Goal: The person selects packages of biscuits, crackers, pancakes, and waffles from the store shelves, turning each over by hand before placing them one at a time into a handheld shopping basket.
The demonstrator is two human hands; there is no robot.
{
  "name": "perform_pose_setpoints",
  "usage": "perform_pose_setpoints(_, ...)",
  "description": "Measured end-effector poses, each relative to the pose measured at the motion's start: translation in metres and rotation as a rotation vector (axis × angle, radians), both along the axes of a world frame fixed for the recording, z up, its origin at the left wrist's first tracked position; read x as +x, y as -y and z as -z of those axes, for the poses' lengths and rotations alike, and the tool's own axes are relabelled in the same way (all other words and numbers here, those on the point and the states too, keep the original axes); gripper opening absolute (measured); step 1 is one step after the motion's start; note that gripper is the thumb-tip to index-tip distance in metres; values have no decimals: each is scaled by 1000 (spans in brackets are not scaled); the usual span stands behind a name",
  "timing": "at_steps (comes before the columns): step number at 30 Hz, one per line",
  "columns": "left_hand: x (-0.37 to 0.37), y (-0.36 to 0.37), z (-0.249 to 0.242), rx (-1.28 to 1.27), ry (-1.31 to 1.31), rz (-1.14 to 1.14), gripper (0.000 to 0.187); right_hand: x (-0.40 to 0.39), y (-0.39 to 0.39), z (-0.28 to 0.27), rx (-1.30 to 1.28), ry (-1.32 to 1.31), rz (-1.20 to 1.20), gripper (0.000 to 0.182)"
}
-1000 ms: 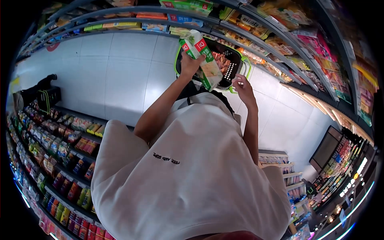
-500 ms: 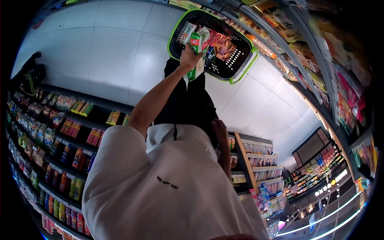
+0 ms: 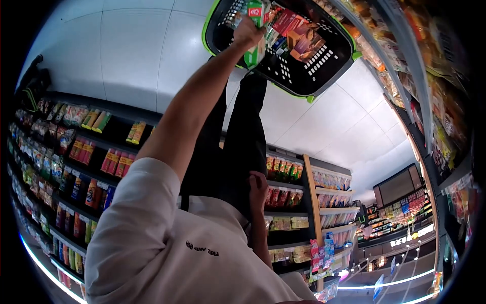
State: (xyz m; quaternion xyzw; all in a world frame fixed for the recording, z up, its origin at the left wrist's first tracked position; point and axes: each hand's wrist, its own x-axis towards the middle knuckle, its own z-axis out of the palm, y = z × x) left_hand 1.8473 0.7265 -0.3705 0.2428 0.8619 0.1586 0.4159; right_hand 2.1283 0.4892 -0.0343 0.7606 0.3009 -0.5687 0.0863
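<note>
My left hand reaches over the near left side of a black basket with a green rim. Its fingers are closed on a green-and-white package, which stands partly inside the basket. Beside that package lie a red package and a brown-and-orange package, with smaller items partly hidden among them. My right hand hangs beside my black trousers, fingers loosely bent and apart, with nothing visible in it.
Shelves of snack packets and canisters run along the left. More shelves stand behind my right arm. A rack of packaged food rises at the right. Pale floor tiles lie below, and a dark object is at the far left.
The basket appears larger and higher in view, its top now cut off. My left hand has moved up with it, still on the green-and-white package. My right hand appears lower and farther left.
</note>
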Motion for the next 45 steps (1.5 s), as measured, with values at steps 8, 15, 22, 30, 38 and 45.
perform_pose_setpoints(8, -30, -15, 48, 64, -137, 305, 78, -4, -19, 7, 20, 17, 58, 14)
perform_pose_setpoints(15, -37, -6, 64, -146, -187, 392, 53, 5, -27, 9, -10, 14, 16, 13)
perform_pose_setpoints(22, -16, 32, 41, -282, -58, 221, 36, 8, -31, 8, 17, -19, 84, 13)
perform_pose_setpoints(30, 12, 114, -33, -103, -65, 559, 38, 19, -30, 3, 60, -80, 124, 14)
perform_pose_setpoints(38, -22, 125, -137, -147, 188, 517, 36, 25, -106, -18, 194, -289, 122, 24)
perform_pose_setpoints(45, -75, 85, -184, 104, -254, 1058, 23, 11, -230, -88, 793, -434, -91, 27)
